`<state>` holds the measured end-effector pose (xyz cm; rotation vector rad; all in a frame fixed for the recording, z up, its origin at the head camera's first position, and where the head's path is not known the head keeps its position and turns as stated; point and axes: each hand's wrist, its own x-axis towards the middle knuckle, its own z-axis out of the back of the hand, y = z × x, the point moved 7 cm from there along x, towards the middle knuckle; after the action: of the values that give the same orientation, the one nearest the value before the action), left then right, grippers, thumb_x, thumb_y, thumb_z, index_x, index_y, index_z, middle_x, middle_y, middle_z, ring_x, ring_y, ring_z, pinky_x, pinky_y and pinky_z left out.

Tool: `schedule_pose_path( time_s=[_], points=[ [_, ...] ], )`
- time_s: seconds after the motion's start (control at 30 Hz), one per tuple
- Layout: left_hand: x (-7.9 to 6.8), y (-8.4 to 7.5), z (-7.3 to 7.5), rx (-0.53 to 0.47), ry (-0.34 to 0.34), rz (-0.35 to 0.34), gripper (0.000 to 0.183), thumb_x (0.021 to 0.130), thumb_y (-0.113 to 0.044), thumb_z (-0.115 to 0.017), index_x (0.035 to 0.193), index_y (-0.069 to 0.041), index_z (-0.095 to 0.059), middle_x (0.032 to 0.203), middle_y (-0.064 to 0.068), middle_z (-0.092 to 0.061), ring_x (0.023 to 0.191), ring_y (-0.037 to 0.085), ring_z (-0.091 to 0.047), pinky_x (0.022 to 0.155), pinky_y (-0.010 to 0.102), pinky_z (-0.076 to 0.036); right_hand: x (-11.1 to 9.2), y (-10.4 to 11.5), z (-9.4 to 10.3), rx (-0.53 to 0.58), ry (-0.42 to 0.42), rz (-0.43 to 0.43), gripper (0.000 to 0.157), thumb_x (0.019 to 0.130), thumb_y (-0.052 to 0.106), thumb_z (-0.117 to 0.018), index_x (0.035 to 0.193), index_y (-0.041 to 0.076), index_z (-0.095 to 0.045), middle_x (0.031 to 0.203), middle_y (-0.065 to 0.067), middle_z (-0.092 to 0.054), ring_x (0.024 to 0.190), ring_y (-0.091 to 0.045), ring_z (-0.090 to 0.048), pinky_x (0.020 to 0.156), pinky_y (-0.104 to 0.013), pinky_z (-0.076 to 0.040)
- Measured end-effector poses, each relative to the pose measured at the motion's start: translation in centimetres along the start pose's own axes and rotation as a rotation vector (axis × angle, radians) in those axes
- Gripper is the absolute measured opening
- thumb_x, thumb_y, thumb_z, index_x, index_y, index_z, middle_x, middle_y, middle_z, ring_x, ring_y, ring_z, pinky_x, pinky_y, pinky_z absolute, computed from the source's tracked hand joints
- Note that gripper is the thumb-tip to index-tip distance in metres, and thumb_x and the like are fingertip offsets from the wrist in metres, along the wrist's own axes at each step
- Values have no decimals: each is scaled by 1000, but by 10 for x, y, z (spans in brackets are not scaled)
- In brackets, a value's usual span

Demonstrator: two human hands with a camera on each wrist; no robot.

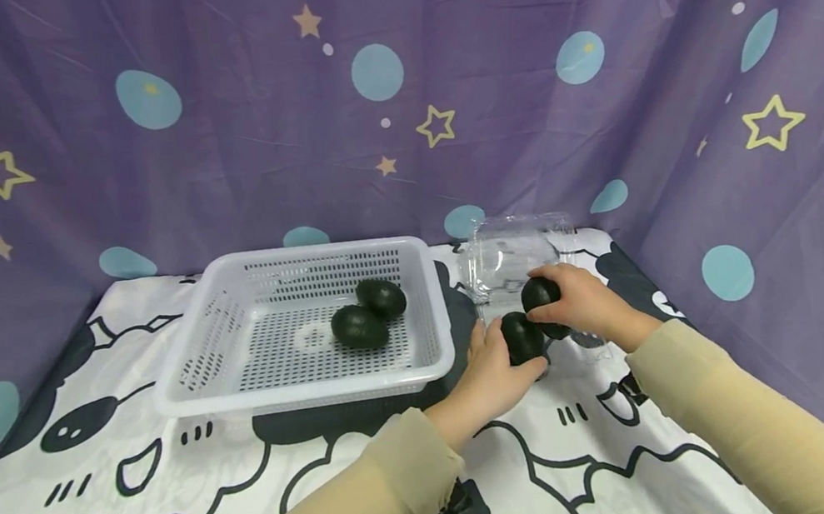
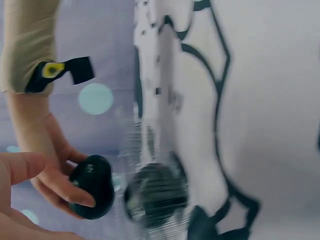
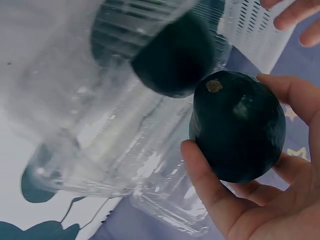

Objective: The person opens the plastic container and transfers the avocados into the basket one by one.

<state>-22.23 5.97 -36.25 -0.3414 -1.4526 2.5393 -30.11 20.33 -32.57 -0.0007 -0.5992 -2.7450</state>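
A dark green avocado (image 1: 541, 294) is in my right hand (image 1: 584, 302); the right wrist view shows thumb and fingers curled round this avocado (image 3: 240, 127), its stem end showing. Just beside it, a second avocado (image 1: 521, 338) lies in a clear plastic clamshell box (image 1: 491, 261) whose lid stands folded back. My left hand (image 1: 493, 378) is near that second avocado with fingers spread. In the left wrist view, the fingers of the left hand (image 2: 22, 200) are apart from both avocados and hold nothing.
To the left stands a white perforated plastic basket (image 1: 306, 394). Two avocados, one in front (image 1: 359, 327) and one behind (image 1: 382, 298), lie at its right side. A black-and-white patterned cloth (image 1: 214, 454) covers the table, and a purple curtain (image 1: 237, 166) hangs behind.
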Motion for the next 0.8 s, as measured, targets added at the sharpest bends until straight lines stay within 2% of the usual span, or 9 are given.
schedule_pose_path(
  time_s=[0.17, 0.43, 0.57, 0.67, 0.8],
  points=[
    [-4, -14, 23, -54, 27, -27, 79, 96, -40, -60, 156, -3, -23, 160, 23, -23, 145, 38, -33, 113, 55, -34, 6, 9, 6, 17, -30, 28, 66, 84, 27, -75, 139, 0, -53, 132, -25, -59, 108, -38, -61, 87, -52, -51],
    [-6, -18, 62, -154, 33, -59, 66, 99, -35, -58, 153, -8, -33, 155, 11, -41, 144, 31, -38, 114, 48, -37, 9, 25, 14, 75, -51, 4, 69, 88, 32, -73, 146, 6, -47, 141, -23, -51, 112, -38, -58, 89, -52, -51],
    [-6, -18, 83, -159, 14, -50, 62, 100, -33, -59, 152, -9, -37, 153, 11, -44, 144, 29, -39, 115, 46, -35, 9, 34, 15, 103, -67, -3, 71, 88, 34, -73, 148, 10, -45, 144, -21, -48, 114, -38, -58, 90, -52, -50],
    [-7, -17, 100, -150, -24, -51, 58, 99, -31, -60, 149, -8, -42, 151, 11, -46, 142, 29, -41, 115, 45, -36, 10, 40, 14, 133, -88, 0, 71, 88, 36, -73, 149, 13, -44, 146, -18, -47, 115, -37, -57, 91, -52, -51],
    [-9, -13, 123, -115, -78, -64, 53, 99, -28, -60, 145, -5, -47, 148, 12, -50, 138, 30, -46, 112, 44, -39, 10, 46, 15, 175, -154, 33, 70, 87, 36, -75, 147, 14, -47, 146, -15, -48, 120, -37, -55, 94, -53, -49]
  ],
)
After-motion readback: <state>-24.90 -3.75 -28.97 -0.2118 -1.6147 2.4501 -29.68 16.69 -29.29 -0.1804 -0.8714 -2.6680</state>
